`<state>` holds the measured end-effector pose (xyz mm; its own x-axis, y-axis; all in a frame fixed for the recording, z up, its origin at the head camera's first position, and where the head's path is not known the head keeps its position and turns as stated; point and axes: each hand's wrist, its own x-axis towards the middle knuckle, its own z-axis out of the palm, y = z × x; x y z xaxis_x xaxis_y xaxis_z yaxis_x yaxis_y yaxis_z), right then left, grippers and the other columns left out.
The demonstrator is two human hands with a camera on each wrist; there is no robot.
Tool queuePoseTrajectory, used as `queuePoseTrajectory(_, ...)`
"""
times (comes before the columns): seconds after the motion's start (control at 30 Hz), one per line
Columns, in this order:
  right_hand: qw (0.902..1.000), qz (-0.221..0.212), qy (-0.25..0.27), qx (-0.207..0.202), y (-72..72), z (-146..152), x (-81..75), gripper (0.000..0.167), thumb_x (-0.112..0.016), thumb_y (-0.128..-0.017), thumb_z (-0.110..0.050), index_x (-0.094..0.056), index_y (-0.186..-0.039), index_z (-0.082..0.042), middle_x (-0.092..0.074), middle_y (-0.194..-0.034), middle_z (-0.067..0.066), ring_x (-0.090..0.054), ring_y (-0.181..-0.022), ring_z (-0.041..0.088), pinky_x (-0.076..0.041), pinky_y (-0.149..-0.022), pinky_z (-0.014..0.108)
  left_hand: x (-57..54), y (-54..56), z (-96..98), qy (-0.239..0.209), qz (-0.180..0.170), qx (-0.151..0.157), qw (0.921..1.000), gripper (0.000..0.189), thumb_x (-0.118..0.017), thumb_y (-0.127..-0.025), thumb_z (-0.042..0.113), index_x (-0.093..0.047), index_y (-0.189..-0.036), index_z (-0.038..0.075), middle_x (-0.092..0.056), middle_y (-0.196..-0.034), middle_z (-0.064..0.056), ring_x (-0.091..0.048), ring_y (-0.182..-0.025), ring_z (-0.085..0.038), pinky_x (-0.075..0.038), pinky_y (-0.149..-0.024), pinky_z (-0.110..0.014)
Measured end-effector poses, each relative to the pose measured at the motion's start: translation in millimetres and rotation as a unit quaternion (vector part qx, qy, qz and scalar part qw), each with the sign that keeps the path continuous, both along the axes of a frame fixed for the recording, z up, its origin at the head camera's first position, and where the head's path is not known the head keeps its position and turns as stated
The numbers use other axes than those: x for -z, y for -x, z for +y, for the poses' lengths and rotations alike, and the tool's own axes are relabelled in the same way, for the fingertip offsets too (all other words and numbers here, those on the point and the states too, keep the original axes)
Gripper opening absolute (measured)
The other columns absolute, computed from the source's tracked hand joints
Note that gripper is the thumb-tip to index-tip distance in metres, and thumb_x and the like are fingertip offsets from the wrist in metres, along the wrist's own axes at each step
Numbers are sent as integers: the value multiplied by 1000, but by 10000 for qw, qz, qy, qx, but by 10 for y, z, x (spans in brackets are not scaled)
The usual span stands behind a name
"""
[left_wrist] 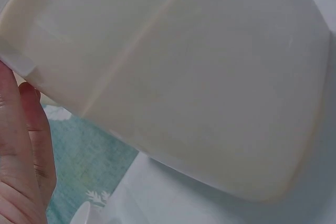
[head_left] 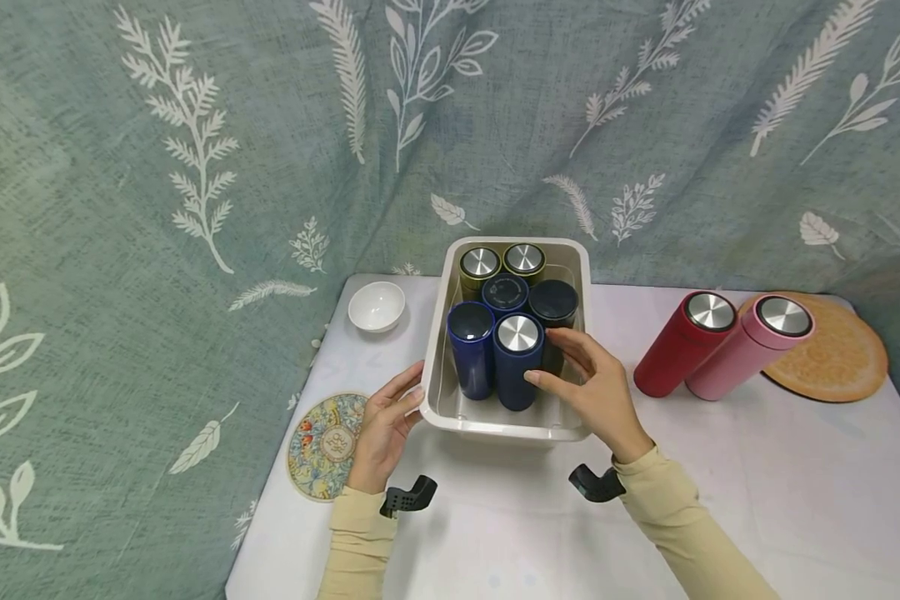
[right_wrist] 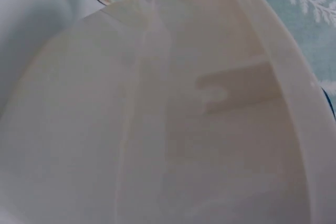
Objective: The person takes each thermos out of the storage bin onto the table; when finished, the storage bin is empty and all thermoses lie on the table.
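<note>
A beige plastic bin (head_left: 450,419) holds several thermos bottles upright. In its front part stand a blue thermos (head_left: 471,354) with a dark top and a navy thermos (head_left: 516,375) with a silver top. My right hand (head_left: 596,392) holds the navy thermos from the right, thumb in front and fingers behind near the lid. My left hand (head_left: 390,421) rests its fingers against the bin's left rim. In both wrist views the bin's outer wall (left_wrist: 199,87) fills most of the picture; the right wrist view does not show the navy thermos.
Right of the bin stand a red thermos (head_left: 675,350) and a pink thermos (head_left: 746,350), close together. Behind them lies a round brown mat (head_left: 847,358). A white bowl (head_left: 377,307) and a patterned round mat (head_left: 322,450) are on the left. A leaf-print curtain (head_left: 270,167) hangs behind the table.
</note>
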<state>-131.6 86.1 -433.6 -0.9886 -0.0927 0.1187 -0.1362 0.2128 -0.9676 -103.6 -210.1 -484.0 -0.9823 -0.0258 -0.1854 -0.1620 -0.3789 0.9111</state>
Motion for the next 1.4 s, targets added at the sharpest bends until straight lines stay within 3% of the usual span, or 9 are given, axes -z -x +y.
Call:
queuePoseTrajectory(0.77,9993,-358,-71,-86,61,-140,11,78,-89,-76,-26,-53,-143,-13,-54,-148,7,-51,-140,26,-39,-119,35,12,11,2,40,47,8,10000,53,-59,-95,-3,-45,-146,-8,-69,-120,5,-70,-101,-7,-59,-78,-21)
queuePoseTrajectory(0.97,9993,-362,-65,-43,97,-174,31,79,-90,-75,-25,-52,-143,-14,-54,-148,6,-51,-139,25,-40,-118,33,11,8,5,35,40,29,10000,55,-58,-95,-3,-42,-147,-8,-69,-121,6,-69,-102,-7,-59,-78,-21)
queuePoseTrajectory(1.23,9995,-306,-77,-50,134,-213,33,80,-90,-75,-25,-51,-143,-14,-53,-148,7,-52,-139,26,-40,-118,33,28,1,-9,-110,316,158,9993,49,-59,-96,0,-49,-144,-4,-68,-124,3,-70,-105,-7,-59,-80,-19)
queuePoseTrajectory(1.4,9995,-276,-161,-54,146,-228,37,81,-91,-74,-26,-51,-143,-15,-54,-147,7,-52,-139,27,-41,-118,35,27,3,0,-111,259,134,9995,51,-60,-96,0,-48,-145,-5,-68,-124,3,-70,-104,-7,-59,-79,-19)
